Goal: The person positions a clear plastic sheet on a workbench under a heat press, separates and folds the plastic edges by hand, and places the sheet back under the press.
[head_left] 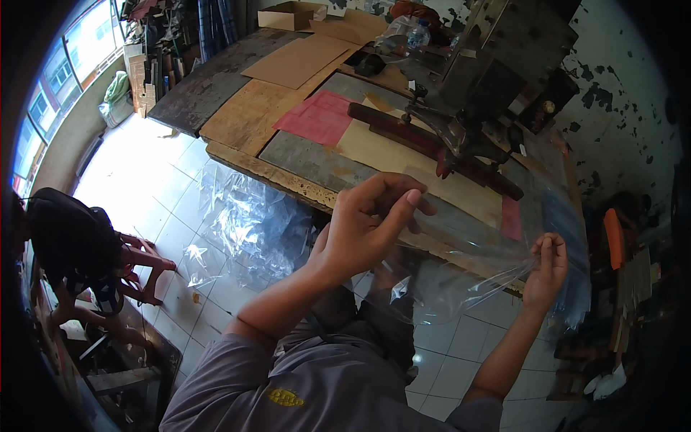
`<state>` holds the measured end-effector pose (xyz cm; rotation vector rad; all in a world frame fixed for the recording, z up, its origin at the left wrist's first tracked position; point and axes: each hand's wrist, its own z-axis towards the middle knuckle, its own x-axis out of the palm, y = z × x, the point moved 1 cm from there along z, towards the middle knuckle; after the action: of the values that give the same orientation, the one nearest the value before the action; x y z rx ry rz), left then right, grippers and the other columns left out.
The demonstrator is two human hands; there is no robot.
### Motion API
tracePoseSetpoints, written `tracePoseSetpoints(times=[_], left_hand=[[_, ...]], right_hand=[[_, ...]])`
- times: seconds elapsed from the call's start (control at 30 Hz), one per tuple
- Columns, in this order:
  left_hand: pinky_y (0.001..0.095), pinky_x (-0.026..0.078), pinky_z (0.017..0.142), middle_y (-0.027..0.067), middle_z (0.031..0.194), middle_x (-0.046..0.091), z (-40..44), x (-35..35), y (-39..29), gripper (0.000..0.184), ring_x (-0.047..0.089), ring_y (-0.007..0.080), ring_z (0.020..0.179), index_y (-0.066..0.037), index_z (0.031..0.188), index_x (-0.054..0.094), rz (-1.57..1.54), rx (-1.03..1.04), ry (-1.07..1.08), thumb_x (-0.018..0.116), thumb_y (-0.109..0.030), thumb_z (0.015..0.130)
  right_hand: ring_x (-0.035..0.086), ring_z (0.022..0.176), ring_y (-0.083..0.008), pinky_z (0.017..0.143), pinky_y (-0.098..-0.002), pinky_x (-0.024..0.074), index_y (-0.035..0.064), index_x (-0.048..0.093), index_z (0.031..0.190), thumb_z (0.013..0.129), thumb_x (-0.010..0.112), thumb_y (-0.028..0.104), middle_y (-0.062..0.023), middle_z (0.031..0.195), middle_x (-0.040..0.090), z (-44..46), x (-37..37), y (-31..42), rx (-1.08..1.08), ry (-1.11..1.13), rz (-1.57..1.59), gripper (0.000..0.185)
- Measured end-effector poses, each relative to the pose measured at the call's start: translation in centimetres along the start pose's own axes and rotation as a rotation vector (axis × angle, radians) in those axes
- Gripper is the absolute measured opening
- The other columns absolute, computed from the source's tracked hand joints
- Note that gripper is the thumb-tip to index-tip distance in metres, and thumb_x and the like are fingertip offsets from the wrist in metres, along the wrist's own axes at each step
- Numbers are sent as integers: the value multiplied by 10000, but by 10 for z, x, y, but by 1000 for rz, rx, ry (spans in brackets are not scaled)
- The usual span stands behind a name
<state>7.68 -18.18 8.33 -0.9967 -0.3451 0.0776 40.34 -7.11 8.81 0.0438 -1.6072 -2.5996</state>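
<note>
My right hand [547,268] pinches the gathered edge of a clear plastic sheet [461,284], which has folds fanning out from the fingertips. It may be a bag; I cannot tell. The sheet spreads leftward in front of the table edge, below my left hand [374,223]. That hand is raised, its fingers curled and the thumb brought against them. Whatever sits between them, if anything, does not show clearly. Beyond the hands, a machine with a long dark red bar [432,140] stands over the worktable. Cream sheet material [389,147] and pink sheet material [317,119] lie under the bar.
A heap of clear plastic [252,223] is on the tiled floor at left. Stacked bluish plastic sheets [565,237] hang at the table's right end. Cardboard [295,61] and a plastic bottle [417,36] are at the back. A red stool [147,266] stands at left.
</note>
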Motion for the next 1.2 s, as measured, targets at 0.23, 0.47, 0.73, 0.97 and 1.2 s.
tracePoseSetpoints(times=[0.23,0.47,0.73,0.97,1.2], left_hand=[[295,600,707,141,1006,714,3,-4,0,247,742,215,957,75,1163,617,-71,-114,20,586,-145,1053],[270,576,688,148,989,736,3,-3,-7,246,743,198,894,58,1155,628,-67,-124,34,587,-163,1056],[206,479,605,126,945,775,11,-9,3,280,718,118,745,16,1166,646,10,-138,-36,590,-236,1059],[198,469,614,77,897,768,34,-34,41,279,664,56,732,25,1122,697,156,-164,-109,621,-231,1042],[220,452,548,37,800,743,53,-55,72,259,615,33,667,32,1052,729,342,-199,-118,692,-218,994]], right_hand=[[507,861,-109,806,-255,411,30,606,1128,1035,616,138,-13,942,569,-1,-1,2,6,2,-3,142],[516,854,-110,798,-252,413,24,609,1112,1031,620,137,-16,938,576,0,-4,2,4,-6,-16,140],[552,855,-113,794,-263,435,20,626,1104,1015,647,150,-18,941,609,1,-2,4,20,-2,-49,158],[619,808,-108,755,-260,468,-15,673,1061,999,670,128,-36,908,683,9,18,7,77,48,-162,156],[663,765,-103,688,-244,487,-20,690,1053,987,686,128,-27,869,691,30,28,-30,142,90,-169,162]])
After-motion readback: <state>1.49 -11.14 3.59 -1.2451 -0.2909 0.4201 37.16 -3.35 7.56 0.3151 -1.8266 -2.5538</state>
